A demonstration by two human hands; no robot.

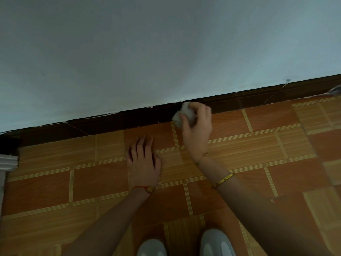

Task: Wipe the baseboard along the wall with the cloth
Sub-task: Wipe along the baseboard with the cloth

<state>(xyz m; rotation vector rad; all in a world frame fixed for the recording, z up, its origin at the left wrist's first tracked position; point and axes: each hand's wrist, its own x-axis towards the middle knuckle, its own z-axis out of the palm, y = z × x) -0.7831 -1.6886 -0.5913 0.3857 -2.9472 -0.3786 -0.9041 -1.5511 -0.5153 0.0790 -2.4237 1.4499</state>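
Note:
A dark brown baseboard (118, 120) runs along the foot of a pale blue-grey wall (147, 52), rising from lower left to upper right. My right hand (198, 130) grips a bunched white cloth (181, 113) and presses it against the baseboard near the middle of the view. My left hand (143, 159) lies flat on the orange tiled floor (258, 145), fingers spread, a little left of and nearer to me than the cloth. Its fingertips stop short of the baseboard.
My two grey shoes (217, 242) show at the bottom edge. A white moulded frame corner (8, 161) stands at the far left. A thin wire or crack (276, 94) crosses the baseboard at right, and a grey object (335, 90) lies by the right edge.

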